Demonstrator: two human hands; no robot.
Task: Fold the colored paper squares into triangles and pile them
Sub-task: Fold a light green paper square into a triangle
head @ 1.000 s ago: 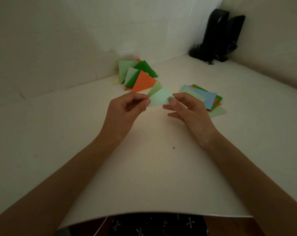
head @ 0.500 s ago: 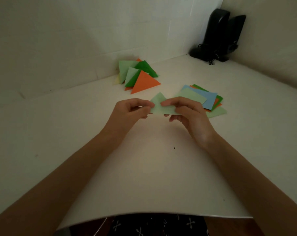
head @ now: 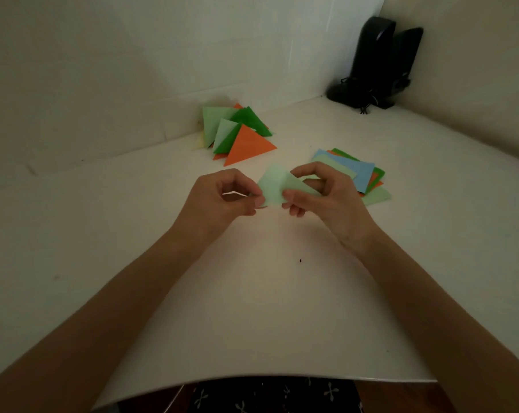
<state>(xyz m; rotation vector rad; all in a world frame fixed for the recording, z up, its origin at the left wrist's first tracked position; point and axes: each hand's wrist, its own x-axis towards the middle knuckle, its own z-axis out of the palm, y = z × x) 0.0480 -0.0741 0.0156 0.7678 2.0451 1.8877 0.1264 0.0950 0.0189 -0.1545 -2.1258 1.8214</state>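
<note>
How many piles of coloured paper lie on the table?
2: the pile of folded triangles by the wall, and the stack of unfolded squares behind the right hand. Sheets underneath may be hidden.

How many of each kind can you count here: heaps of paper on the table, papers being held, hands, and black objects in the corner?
Paper heaps: 2, the folded triangles and the flat squares
Held paper: 1, the pale green paper
Hands: 2, the left hand and the right hand, both pinching that paper
Corner: 2 black objects
Total: 7
</note>
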